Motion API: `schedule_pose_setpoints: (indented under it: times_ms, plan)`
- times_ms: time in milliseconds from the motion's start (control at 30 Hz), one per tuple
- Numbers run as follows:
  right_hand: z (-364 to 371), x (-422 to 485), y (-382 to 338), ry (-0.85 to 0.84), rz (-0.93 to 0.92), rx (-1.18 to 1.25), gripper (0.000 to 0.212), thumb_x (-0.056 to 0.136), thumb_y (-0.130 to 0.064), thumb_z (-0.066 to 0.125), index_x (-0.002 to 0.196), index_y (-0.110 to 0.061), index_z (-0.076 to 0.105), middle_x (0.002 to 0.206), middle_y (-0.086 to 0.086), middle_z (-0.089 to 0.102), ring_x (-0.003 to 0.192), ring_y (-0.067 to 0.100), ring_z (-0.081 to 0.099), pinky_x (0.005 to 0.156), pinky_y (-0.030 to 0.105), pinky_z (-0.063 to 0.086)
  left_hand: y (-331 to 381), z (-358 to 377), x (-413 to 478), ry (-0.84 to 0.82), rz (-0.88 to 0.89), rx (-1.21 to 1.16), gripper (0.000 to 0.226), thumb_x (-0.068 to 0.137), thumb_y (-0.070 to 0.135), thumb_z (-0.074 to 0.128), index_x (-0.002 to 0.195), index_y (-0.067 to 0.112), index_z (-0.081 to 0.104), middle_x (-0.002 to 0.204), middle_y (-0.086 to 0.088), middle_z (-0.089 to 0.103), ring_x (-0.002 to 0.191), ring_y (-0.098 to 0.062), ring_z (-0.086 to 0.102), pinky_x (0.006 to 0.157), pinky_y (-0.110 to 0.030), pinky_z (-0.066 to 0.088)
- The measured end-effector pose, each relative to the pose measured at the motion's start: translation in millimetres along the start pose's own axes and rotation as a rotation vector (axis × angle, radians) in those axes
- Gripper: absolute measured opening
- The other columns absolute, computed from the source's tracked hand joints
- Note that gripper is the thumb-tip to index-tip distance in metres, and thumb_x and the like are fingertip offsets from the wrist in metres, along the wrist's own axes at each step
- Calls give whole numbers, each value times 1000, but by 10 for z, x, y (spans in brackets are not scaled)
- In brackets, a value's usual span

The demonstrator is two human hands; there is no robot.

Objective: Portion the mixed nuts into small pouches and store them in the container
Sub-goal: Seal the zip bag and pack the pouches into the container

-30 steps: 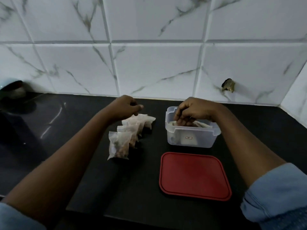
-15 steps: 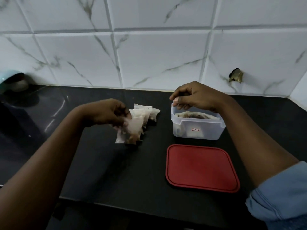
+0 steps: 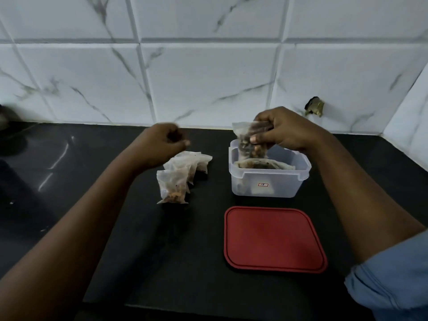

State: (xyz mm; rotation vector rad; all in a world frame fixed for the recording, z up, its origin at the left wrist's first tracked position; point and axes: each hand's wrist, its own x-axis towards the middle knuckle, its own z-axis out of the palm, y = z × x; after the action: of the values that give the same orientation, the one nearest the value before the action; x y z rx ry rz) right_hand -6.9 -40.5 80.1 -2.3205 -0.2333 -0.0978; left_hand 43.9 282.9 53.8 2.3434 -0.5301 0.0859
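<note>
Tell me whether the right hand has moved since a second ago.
Yes. The right hand, then down inside the container, is now raised above its rim, pinching a pouch.

A rumpled light blue sleeve is pushed up the right arm; forearms are bare.

The container is moulded in translucent, frosted plastic, and its lid in smooth, matt red plastic. The pouches are formed of thin, crinkled, cloudy film. The bench is surfaced in dark, polished stone, and the wall tiles are glazed glossy with marbled veining.
</note>
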Motion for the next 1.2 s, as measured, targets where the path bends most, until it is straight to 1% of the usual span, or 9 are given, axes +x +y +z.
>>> schedule_pose_setpoints:
  times_ms: [100, 233, 400, 533, 600, 833, 900, 1033, 1200]
  plan:
    - [2, 38, 184, -183, 154, -63, 18, 87, -6, 81, 102, -12, 72, 97, 12, 78, 90, 31, 78, 79, 43, 65, -388, 22, -76, -35, -127, 157, 20, 91, 42, 75, 96, 23, 70, 95, 2, 73, 89, -19, 70, 84, -43, 59]
    - [190, 102, 239, -408, 191, -429, 9, 88, -20, 75, 95, -27, 75, 93, 1, 76, 87, 24, 71, 75, 42, 56, -632, 56, -156, -37, -184, 175, 24, 91, 42, 76, 107, 25, 68, 100, 5, 70, 93, -17, 67, 86, -41, 57]
    - [356, 142, 165, -400, 223, -658, 19, 93, -23, 70, 111, -26, 74, 105, -1, 73, 91, 21, 69, 64, 29, 49, -740, 70, -206, -104, -295, -216, 33, 85, 13, 84, 110, 12, 63, 97, -16, 72, 74, -24, 70, 63, -35, 59]
    - [203, 141, 74, -217, 256, -513, 15, 89, -13, 81, 98, -18, 70, 94, 3, 74, 73, 20, 75, 59, 29, 54, -742, 74, -246, -135, -309, -430, 38, 85, -4, 79, 116, 8, 62, 93, -14, 72, 80, -25, 73, 76, -46, 64]
    - [135, 142, 20, -142, 197, -482, 14, 88, -9, 81, 90, -20, 72, 90, -1, 75, 72, 17, 75, 63, 30, 57, -735, 85, -257, -137, -308, -495, 40, 84, -9, 77, 119, 5, 61, 86, -8, 73, 79, -22, 74, 71, -39, 64]
    - [361, 96, -34, -426, 214, -563, 20, 94, -19, 71, 101, -35, 82, 92, -15, 76, 81, 9, 67, 61, 19, 46, -568, 24, -280, -197, -193, -580, 42, 85, -9, 75, 122, 8, 61, 92, -10, 71, 85, -24, 73, 71, -39, 65]
    - [321, 87, -31, -371, 210, -434, 19, 94, -12, 70, 98, -26, 81, 86, -9, 77, 76, 14, 69, 62, 20, 50, -447, -21, -253, -152, -147, -589, 40, 85, -10, 74, 118, 9, 62, 89, -6, 71, 85, -21, 73, 68, -35, 63]
    - [255, 35, -176, -193, 117, 182, 15, 100, -5, 67, 111, 3, 71, 99, 25, 76, 84, 35, 73, 84, 47, 63, -96, -95, -144, -105, -61, -661, 37, 87, -9, 73, 118, 9, 61, 92, -11, 67, 83, -21, 73, 68, -33, 63]
    - [275, 10, -430, -240, -27, 404, 44, 94, -27, 77, 135, -18, 64, 103, 16, 75, 95, 28, 73, 87, 45, 62, 416, 23, -1, -56, 49, -678, 37, 89, -3, 77, 119, 12, 61, 95, -12, 66, 79, -27, 72, 71, -41, 63]
